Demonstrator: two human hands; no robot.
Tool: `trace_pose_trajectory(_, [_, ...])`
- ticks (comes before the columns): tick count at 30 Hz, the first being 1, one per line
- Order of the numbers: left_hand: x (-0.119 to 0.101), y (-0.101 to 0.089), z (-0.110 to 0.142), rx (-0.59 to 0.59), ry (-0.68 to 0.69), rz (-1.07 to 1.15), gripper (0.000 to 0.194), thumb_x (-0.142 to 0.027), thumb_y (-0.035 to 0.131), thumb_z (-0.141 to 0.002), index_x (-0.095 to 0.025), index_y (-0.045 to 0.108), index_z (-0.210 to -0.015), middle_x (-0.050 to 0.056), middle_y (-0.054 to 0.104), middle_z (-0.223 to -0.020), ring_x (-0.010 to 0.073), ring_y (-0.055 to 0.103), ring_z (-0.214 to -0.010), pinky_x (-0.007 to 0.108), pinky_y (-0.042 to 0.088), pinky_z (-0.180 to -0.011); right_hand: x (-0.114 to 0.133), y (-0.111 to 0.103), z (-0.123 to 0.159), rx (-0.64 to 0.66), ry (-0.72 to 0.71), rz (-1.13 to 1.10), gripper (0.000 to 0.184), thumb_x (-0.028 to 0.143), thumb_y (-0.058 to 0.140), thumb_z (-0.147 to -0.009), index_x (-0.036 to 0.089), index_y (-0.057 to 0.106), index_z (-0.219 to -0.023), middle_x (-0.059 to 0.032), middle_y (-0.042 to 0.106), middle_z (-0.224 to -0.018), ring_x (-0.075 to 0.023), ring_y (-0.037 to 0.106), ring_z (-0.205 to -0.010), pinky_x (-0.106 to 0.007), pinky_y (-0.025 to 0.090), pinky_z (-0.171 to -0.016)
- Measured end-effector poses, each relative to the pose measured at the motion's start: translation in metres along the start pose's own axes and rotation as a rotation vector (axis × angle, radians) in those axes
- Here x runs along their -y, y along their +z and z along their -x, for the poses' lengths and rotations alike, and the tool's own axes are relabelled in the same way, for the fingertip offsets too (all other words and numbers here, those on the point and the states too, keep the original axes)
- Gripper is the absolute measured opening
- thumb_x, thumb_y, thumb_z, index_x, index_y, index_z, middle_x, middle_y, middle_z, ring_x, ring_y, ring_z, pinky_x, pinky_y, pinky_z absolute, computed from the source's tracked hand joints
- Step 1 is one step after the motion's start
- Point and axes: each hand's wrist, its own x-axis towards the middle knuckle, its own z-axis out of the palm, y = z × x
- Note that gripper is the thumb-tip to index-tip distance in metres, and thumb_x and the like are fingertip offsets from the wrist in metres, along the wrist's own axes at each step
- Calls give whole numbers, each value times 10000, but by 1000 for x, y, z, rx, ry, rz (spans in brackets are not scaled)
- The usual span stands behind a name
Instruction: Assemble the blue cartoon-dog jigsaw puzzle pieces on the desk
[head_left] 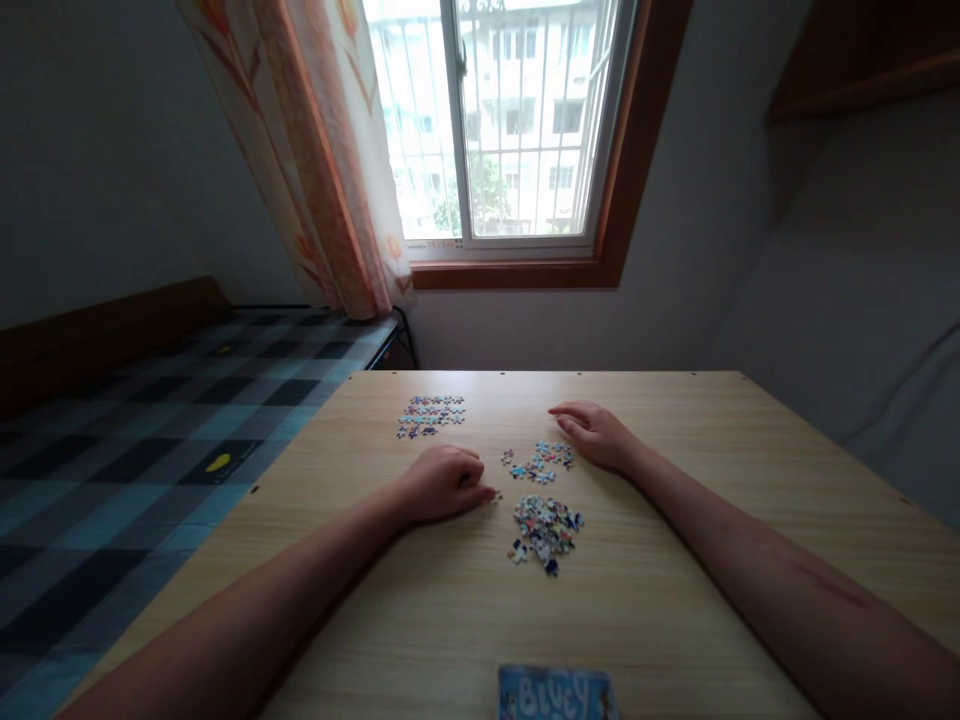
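My left hand (444, 484) rests on the table with its fingers curled in. At its thumb tip is a small jigsaw puzzle piece (496, 496), partly covered by the thumb. My right hand (590, 432) lies on the table, fingers stretched out to the left, with nothing visible in it. Just beside it is a loose group of light blue puzzle pieces (544, 462). A heaped pile of mixed puzzle pieces (546, 528) sits nearer to me, between my forearms. Beyond my left hand, more puzzle pieces (433, 412) lie in several spaced rows.
A blue box (556, 692) lettered "BLUEY" lies at the near edge of view on the wooden table (390, 620). To the left is a bed with a checked cover (172, 440). A curtain (315, 160) hangs beside the barred window (517, 130) ahead.
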Motion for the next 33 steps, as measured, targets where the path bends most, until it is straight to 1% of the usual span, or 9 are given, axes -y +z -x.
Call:
trace_pose_trajectory(5, [2, 2, -3, -99, -20, 68, 428, -372, 414, -961, -192, 405, -572, -10, 485, -599, 119, 454, -594, 252, 349, -610, 3, -1, -1, 1, 47, 2, 291, 316, 532, -920, 188, 743, -1074, -118, 747, -1087, -271, 677, -1012, -423, 517, -917])
trace_pose_trajectory(7, [2, 2, -2, -96, 3, 90, 392, -357, 442, -941, -190, 444, -586, -7, 512, -621, 120, 468, -611, 250, 358, -620, 5, -1, -1, 17, 31, 26, 283, 308, 540, -917, 179, 744, -1066, -117, 750, -1061, -262, 680, -975, -403, 524, -884])
trace_pose_trajectory(11, [0, 0, 0, -56, 37, 66, 351, -416, 618, -849, -184, 500, -612, -24, 536, -625, 112, 462, -602, 239, 333, -594, 8, -1, -2, 19, -5, 66, 259, 283, 549, -915, 177, 749, -1041, -106, 755, -1027, -249, 678, -944, -376, 523, -851])
trace_pose_trajectory(14, [-4, 1, 0, -46, 16, 17, 353, -439, 659, -822, -183, 520, -622, -22, 567, -649, 112, 478, -609, 234, 320, -589, 8, -1, -1, 14, -14, 77, 232, 258, 565, -902, 184, 755, -1014, -101, 760, -1010, -250, 682, -920, -374, 524, -834])
trace_pose_trajectory(19, [-5, 4, -3, -67, -64, -94, 349, -446, 668, -818, -183, 542, -626, -18, 589, -661, 118, 488, -617, 236, 309, -595, 6, -1, 0, 2, -38, 72, 218, 256, 573, -901, 194, 758, -997, -97, 762, -1009, -254, 688, -934, -387, 525, -853])
trace_pose_trajectory(23, [-8, 10, -10, -102, -168, -196, 387, -494, 647, -836, -185, 566, -617, -7, 606, -659, 135, 509, -636, 250, 287, -594, 4, 0, 2, -51, -73, 80, 206, 240, 576, -891, 198, 762, -968, -92, 761, -999, -260, 684, -962, -416, 522, -892])
trace_pose_trajectory(28, [-16, 17, -18, -137, -262, -263, 439, -535, 591, -873, -187, 584, -605, 4, 601, -636, 143, 500, -617, 270, 245, -574, 4, 1, 7, -148, -191, 99, 173, 201, 604, -868, 209, 772, -909, -86, 758, -1004, -271, 667, -1030, -453, 506, -970])
trace_pose_trajectory(31, [-21, 17, -17, -141, -263, -227, 492, -550, 508, -922, -184, 575, -601, 10, 587, -626, 141, 490, -609, 273, 253, -573, 5, 0, 9, -171, -261, 123, 162, 172, 623, -856, 224, 772, -893, -70, 759, -1005, -277, 654, -1069, -472, 495, -997])
trace_pose_trajectory(33, [-25, 14, -14, -102, -195, -178, 478, -520, 500, -931, -182, 554, -597, 7, 581, -639, 132, 482, -612, 266, 277, -586, 6, -1, 9, -177, -287, 129, 163, 158, 624, -856, 228, 769, -887, -65, 759, -1002, -275, 653, -1070, -476, 498, -996])
